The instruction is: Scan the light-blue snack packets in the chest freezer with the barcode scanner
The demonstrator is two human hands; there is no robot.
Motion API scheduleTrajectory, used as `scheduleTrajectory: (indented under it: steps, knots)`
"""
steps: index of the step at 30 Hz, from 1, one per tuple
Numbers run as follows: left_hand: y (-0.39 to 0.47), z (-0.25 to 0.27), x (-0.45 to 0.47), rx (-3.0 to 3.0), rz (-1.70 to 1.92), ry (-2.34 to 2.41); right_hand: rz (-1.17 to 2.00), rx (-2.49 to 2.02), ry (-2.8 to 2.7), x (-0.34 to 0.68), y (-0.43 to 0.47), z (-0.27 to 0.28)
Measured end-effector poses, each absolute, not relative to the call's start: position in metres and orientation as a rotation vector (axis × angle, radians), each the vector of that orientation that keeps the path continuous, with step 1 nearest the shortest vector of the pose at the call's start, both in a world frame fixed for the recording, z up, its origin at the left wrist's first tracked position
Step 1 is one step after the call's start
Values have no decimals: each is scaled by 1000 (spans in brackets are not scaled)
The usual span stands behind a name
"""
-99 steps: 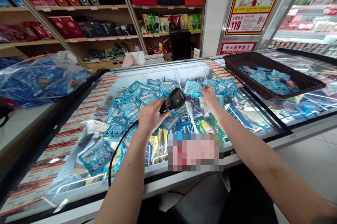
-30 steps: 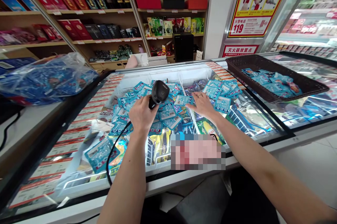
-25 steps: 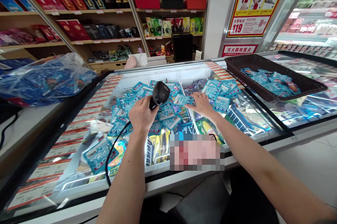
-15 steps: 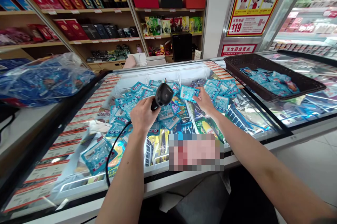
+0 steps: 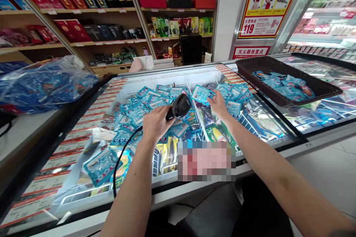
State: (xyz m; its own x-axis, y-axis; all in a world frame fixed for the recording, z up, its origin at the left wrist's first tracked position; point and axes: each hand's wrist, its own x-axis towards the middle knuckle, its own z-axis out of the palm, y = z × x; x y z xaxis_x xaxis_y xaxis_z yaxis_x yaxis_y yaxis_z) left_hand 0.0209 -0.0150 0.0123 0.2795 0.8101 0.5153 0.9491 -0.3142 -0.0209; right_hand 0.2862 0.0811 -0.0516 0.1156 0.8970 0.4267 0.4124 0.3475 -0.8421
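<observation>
My left hand is closed round the handle of a black barcode scanner, whose cable runs down along my forearm. The scanner's head points right, toward a blue snack packet. That packet is pinched at its right end by my right hand, its printed side up. Beneath both hands, many similar blue packets lie heaped on the glass top of a chest freezer. A smaller pile of blue packets lies just right of my right hand.
On the right, a dark brown basket holds several blue packets. A clear plastic bag of blue packs rests at the left. Shelves with boxes and bottles stand behind the freezer. White wire dividers show through the glass.
The scanner in my left hand has moved right, closer to the packet. My right hand has raised and tilted the packet slightly.
</observation>
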Motion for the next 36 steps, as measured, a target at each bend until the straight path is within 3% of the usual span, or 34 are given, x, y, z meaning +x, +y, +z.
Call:
scheduleTrajectory:
  steps: [36]
  knots:
    - [-17, 14, 27, -2284, -563, -1565, 516, -1351, -1526, 285, 74, -45]
